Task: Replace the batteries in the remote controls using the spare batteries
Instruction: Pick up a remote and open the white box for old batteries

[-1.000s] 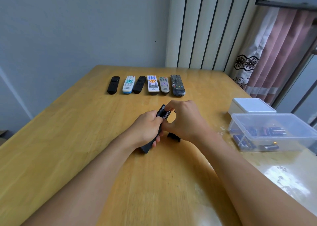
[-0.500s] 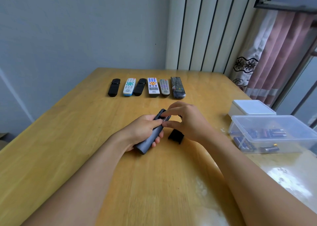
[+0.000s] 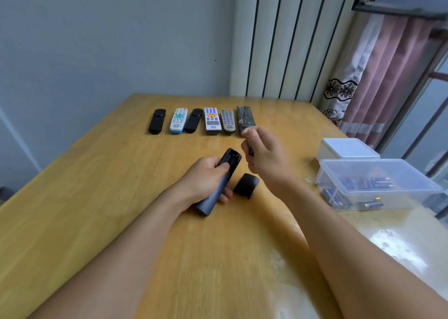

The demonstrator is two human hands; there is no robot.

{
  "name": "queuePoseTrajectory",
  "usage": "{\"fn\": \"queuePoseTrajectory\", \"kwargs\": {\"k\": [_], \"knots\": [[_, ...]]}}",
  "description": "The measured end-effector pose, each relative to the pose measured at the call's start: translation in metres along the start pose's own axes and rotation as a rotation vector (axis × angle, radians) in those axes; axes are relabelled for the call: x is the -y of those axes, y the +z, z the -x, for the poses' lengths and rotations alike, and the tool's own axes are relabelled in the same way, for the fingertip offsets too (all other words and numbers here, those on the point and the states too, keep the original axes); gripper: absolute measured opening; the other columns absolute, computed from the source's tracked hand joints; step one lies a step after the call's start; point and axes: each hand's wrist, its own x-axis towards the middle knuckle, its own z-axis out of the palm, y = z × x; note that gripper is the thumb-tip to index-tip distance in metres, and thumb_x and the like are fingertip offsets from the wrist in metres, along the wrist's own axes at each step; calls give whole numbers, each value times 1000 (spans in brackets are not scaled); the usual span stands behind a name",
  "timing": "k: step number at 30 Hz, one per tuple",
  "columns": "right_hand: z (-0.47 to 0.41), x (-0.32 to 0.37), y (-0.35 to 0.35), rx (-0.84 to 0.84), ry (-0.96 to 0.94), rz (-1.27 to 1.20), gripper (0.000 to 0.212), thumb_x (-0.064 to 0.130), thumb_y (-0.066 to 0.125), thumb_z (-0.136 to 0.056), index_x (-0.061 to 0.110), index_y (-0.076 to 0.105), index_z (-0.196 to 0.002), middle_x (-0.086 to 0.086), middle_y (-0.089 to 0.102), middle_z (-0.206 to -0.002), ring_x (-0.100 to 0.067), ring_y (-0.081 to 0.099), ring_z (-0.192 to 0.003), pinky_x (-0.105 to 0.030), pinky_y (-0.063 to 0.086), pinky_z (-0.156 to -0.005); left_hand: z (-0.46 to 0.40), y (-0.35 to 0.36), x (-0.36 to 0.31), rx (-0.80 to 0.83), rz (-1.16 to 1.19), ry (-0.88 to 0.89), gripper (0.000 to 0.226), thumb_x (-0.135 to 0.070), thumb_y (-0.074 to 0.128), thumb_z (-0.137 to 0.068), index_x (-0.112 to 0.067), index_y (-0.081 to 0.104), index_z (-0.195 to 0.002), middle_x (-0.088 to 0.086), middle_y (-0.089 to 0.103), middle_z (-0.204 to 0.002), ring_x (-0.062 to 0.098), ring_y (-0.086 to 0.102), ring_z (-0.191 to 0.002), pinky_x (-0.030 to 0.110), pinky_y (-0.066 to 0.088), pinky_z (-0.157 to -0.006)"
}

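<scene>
Head camera view, looking down over a wooden table (image 3: 101, 197) with both bare forearms reaching in from the bottom of the frame. Near the centre, the left hand (image 3: 203, 180) wraps around a dark grey remote (image 3: 219, 183), thumb pressed on its upper face and fingers curled underneath. The remote lies back side up and tilted toward the upper right, its lower end touching the table. Its battery bay (image 3: 231, 156) at the far end is uncovered, and what lies inside the bay cannot be told. The loose black battery cover (image 3: 246, 185) lies on the table just right of the remote, apart from it.

Just right of the remote's open end, the right hand (image 3: 263, 153) is raised above the table with its fingers curled in and pinched together; something small may sit between the fingertips, but it is too blurred to tell.

Along the far edge of the table, in the upper middle of the frame, six more remotes (image 3: 201, 121) lie side by side, face up. At the right edge stands a clear plastic box (image 3: 378, 183) holding spare batteries (image 3: 368, 183), with a closed white box (image 3: 346, 149) just behind it.
</scene>
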Motion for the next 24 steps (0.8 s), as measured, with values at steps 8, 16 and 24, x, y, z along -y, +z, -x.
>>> {"fn": "queuePoseTrajectory", "kwargs": {"k": [8, 16, 24], "knots": [[16, 46, -44, -103, 477, -347, 54, 53, 41, -103, 24, 30, -59, 6, 22, -53, -10, 17, -45, -20, 14, -35, -6, 7, 11, -307, -444, 229, 34, -32, 60, -100, -19, 59, -131, -7, 68, -98, 9, 64, -93, 23, 52, -75], [-32, 59, -154, -213, 394, 1262, 39, 38, 51, -101, 4, 61, -117, -14, 65, -114, -35, 61, -104, -37, 45, -75, -9, 27, 12, -436, -186, 177, 28, -29, 58, -100, -17, 65, -125, -4, 66, -112, 11, 61, -101, 21, 44, -77], [-39, 47, -182, 107, 882, 1374, 127, 94, 65, -46, 23, 42, -149, -5, 52, -148, -32, 52, -134, -42, 43, -109, -11, 21, 9, -435, -99, 234, 23, -26, 60, -99, -17, 67, -119, -9, 67, -107, 11, 62, -106, 22, 48, -83]]}}
